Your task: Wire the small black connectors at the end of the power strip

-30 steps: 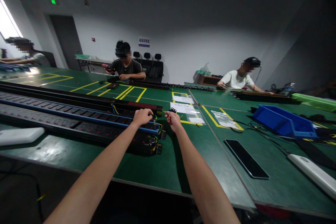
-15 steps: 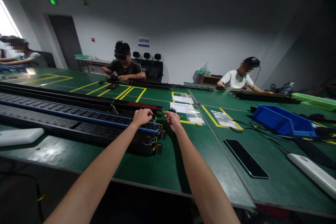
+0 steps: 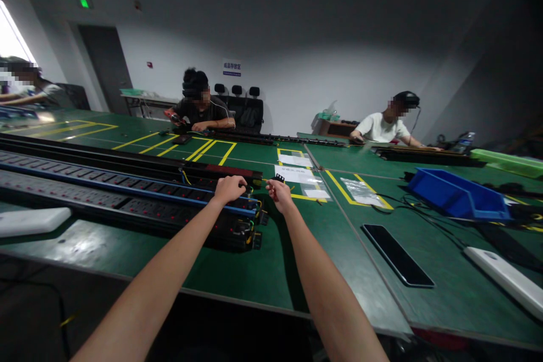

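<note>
Several long black power strips [image 3: 153,212] lie side by side on the green table, with rows of sockets and small red spots. Yellow-green wires [image 3: 257,206] and black end pieces [image 3: 257,240] stick out at their right ends. My left hand [image 3: 230,189] is curled over the right end of a rear strip and grips it; the fingertips are partly hidden. Just to the right, my right hand [image 3: 280,193] is closed in a pinch on a small black end piece [image 3: 279,177]. A short yellow wire [image 3: 263,180] runs between that piece and the strip's end.
A phone [image 3: 396,254] and a white device [image 3: 504,280] lie at right, near a blue bin [image 3: 460,195] and black cables. Papers [image 3: 297,174] lie beyond my right hand. Another white device [image 3: 34,220] is at left. Co-workers sit across the table.
Both my hands keep the same place and grip. The co-worker across from me has shifted their head and hands slightly.
</note>
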Motion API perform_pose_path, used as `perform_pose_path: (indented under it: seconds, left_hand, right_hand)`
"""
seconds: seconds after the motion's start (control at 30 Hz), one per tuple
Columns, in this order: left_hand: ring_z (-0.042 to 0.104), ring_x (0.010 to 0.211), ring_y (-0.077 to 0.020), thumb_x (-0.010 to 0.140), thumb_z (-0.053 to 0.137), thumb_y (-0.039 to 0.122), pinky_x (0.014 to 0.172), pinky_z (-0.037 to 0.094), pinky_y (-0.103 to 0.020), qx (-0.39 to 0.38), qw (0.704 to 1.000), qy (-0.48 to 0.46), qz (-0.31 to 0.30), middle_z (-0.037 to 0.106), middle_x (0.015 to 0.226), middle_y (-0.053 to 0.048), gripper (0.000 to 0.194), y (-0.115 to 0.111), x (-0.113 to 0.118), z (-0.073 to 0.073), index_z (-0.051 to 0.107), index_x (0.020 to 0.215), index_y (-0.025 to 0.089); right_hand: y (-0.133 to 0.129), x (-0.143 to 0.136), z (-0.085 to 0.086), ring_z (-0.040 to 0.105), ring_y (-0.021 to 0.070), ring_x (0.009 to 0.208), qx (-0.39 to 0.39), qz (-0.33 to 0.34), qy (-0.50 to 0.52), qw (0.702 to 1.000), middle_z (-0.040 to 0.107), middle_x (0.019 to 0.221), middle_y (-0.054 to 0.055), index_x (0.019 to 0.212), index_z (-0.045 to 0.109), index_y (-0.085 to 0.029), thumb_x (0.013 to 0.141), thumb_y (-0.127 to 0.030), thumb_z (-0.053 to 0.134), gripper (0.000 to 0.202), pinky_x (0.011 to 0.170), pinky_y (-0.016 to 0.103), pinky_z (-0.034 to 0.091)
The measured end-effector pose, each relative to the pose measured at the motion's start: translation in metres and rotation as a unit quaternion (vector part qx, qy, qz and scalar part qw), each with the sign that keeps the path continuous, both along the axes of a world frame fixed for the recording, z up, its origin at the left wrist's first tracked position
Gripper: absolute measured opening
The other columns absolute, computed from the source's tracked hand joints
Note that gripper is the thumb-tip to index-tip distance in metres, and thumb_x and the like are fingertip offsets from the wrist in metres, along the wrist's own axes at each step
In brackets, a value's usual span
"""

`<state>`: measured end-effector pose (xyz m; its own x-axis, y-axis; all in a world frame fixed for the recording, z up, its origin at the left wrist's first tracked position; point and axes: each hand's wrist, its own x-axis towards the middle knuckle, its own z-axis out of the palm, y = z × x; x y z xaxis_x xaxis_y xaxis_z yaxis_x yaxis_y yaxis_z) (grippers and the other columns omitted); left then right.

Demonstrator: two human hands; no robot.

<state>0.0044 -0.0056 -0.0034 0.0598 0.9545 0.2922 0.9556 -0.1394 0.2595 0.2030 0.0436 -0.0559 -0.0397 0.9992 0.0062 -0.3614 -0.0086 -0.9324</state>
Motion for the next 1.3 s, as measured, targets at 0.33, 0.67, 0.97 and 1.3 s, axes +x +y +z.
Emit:
perform_pose_path:
  seconds: [0.33,0.67,0.97,1.3]
  left_hand:
    - [0.068,0.106,-0.0245,0.081,0.057,0.034,0.096,0.045,-0.035,0.002,1.000,-0.001,-0.002,0.078,0.106,0.000,0.027,0.0004,-0.0002,-0.0003,0.076,0.100,0.032]
    - [0.068,0.105,-0.0253,0.082,0.057,0.034,0.096,0.044,-0.037,0.004,1.000,0.000,-0.002,0.078,0.106,0.000,0.027,0.0013,-0.0005,-0.0013,0.076,0.100,0.032]
    - [0.068,0.105,-0.0247,0.079,0.058,0.032,0.094,0.046,-0.035,0.006,1.000,-0.003,-0.003,0.078,0.106,0.001,0.028,0.0020,-0.0011,-0.0015,0.076,0.100,0.032]
    - [0.068,0.105,-0.0246,0.078,0.058,0.031,0.094,0.046,-0.035,0.007,1.000,-0.008,-0.007,0.078,0.105,0.001,0.028,0.0033,-0.0018,-0.0022,0.076,0.100,0.032]
  right_hand:
    - [0.0026,0.0003,-0.0028,0.043,0.0042,0.041,-0.004,0.011,0.019,1.000,0.063,0.060,0.001,0.074,0.067,-0.014,0.071,-0.026,0.075,0.015,0.034,0.015,0.029]
    - [0.0030,-0.0003,-0.0027,0.042,0.0040,0.041,-0.003,0.014,0.026,1.000,0.063,0.059,0.001,0.074,0.067,-0.014,0.071,-0.026,0.074,0.015,0.034,0.015,0.029]
    - [0.0041,0.0003,-0.0041,0.042,0.0040,0.042,0.001,0.016,0.029,0.999,0.063,0.059,0.001,0.074,0.068,-0.014,0.070,-0.026,0.075,0.015,0.035,0.016,0.029]
    - [0.0031,0.0002,-0.0024,0.042,0.0031,0.042,-0.007,0.016,0.034,0.999,0.062,0.059,0.001,0.074,0.069,-0.012,0.071,-0.024,0.073,0.013,0.034,0.014,0.029]
